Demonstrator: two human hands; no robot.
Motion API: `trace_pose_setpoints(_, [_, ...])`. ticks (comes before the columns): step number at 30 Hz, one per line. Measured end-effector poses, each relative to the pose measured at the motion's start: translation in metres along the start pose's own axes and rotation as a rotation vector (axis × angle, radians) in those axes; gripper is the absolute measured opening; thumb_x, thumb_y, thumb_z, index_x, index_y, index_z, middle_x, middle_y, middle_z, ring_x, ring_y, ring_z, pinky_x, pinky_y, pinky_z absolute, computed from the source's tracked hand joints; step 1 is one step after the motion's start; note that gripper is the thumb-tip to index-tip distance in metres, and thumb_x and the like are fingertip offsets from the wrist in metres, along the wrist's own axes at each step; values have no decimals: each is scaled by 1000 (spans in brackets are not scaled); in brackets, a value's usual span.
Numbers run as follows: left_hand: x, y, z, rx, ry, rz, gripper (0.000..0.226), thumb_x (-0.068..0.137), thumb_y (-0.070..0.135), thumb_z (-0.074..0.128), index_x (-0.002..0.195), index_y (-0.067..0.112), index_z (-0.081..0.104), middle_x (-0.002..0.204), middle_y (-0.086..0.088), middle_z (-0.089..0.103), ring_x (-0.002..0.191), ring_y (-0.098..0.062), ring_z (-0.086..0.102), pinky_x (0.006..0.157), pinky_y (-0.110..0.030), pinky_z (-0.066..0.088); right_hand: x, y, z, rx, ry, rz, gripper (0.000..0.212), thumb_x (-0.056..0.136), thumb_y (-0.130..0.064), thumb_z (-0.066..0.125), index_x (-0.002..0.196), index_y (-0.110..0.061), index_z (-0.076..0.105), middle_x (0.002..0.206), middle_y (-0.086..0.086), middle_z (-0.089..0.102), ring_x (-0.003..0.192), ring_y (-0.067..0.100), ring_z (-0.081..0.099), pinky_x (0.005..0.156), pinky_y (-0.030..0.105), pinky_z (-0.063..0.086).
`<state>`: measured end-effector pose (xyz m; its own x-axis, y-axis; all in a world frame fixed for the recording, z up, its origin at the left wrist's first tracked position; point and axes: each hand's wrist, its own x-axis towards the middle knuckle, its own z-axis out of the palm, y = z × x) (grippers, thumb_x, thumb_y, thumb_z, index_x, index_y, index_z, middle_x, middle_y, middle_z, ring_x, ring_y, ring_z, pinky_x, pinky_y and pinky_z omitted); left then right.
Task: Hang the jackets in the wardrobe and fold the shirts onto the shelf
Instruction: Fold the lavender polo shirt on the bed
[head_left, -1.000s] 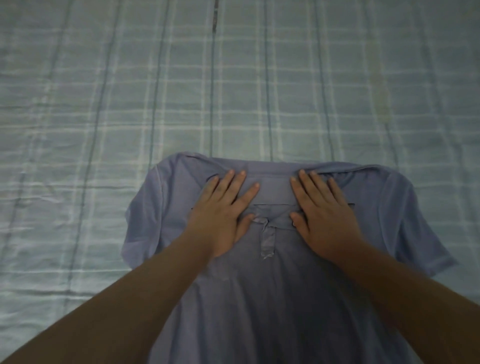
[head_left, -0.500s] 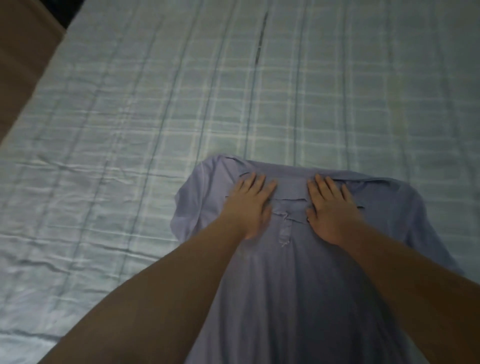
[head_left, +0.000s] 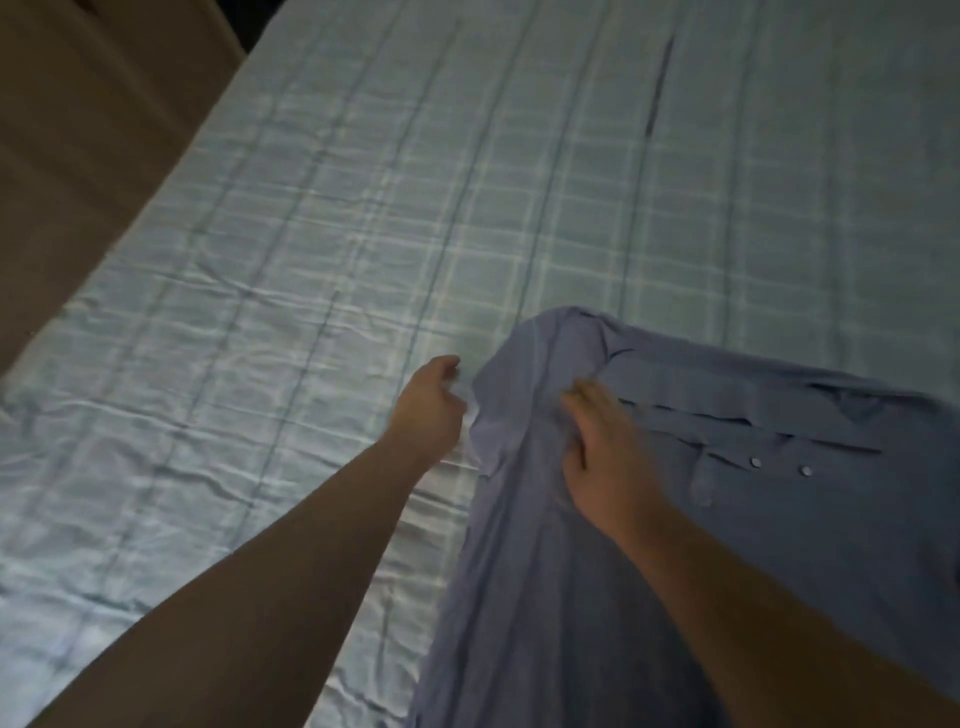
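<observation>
Wrinkled pale-blue checked bedsheet (head_left: 363, 234) beside a brown surface (head_left: 78, 156), dimly lit.

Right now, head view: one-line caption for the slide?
Blue polo shirt on a plaid bedsheet; right hand grips its bunched fabric, curled left hand beside the sleeve.

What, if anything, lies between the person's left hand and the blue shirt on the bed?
Nothing visible does. The left hand is curled right at the sleeve edge of the blue shirt, over the plaid sheet; blur hides whether they touch. The right hand grips the shirt's shoulder fabric.
</observation>
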<state>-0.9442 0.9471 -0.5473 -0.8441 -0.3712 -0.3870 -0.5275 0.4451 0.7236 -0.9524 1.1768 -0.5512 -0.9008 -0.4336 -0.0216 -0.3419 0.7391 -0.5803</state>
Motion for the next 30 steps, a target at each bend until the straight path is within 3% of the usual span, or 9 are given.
trace_pose_setpoints(4, [23,6,0,-257,-195,-82,48,85,-2,64,131,7,55,111,-11,65,81,-27,67,62,-31,56,23,-30,39,36,-20,78,57,92,-20,36,145,0,40,151,20,40,141,34,35,120,38,21])
trace_pose_setpoints(8, [32,9,-4,5,-404,9,18,86,18,70,86,0,67,70,-10,62,64,-19,58,63,-33,49,27,-35,56,-63,-2,140,62,90,-27,32,141,5,43,144,25,47,132,41,46,114,47,32])
trace_pose_setpoints(12, [31,17,-18,-228,-401,61,27,89,17,68,66,15,54,61,-2,55,58,-12,51,58,-24,43,27,-41,59,-147,-10,180,59,93,-28,32,141,3,46,143,21,50,132,38,47,113,47,35])
trace_pose_setpoints(15, [26,25,-33,-555,-420,25,26,84,22,64,62,22,50,65,-6,47,65,-17,45,58,-27,36,30,-51,54,-108,18,233,63,95,-35,26,150,-4,34,153,15,39,142,30,36,117,42,26])
trace_pose_setpoints(17, [30,25,-42,-590,-384,7,28,85,23,64,66,21,44,66,-9,39,61,-16,38,54,-27,32,33,-59,50,-84,35,267,66,96,-41,22,154,-10,26,158,10,32,146,25,28,120,42,22])
trace_pose_setpoints(20, [43,19,-49,-332,-220,42,29,90,22,69,77,18,44,63,-10,43,53,-15,39,49,-26,32,39,-59,53,-181,14,257,64,99,-42,22,155,-13,24,161,8,27,147,25,26,118,48,24])
trace_pose_setpoints(23, [54,11,-49,5,-178,-109,38,83,40,75,99,13,53,76,0,56,66,-11,52,61,-29,41,42,-50,67,-371,-101,248,62,99,-42,18,157,-18,19,164,7,18,150,28,19,119,52,18])
trace_pose_setpoints(27, [57,3,-66,416,-475,-80,41,85,43,71,85,2,70,75,-8,64,70,-20,60,57,-26,40,41,-45,82,-462,-104,263,63,99,-42,22,158,-21,15,165,6,13,151,27,13,120,51,11])
trace_pose_setpoints(30, [48,-4,-81,438,-553,-12,31,84,38,72,84,7,74,83,-14,69,78,-27,64,64,-28,41,41,-48,80,-452,-131,283,64,97,-41,24,157,-21,17,164,6,16,151,27,14,120,52,13])
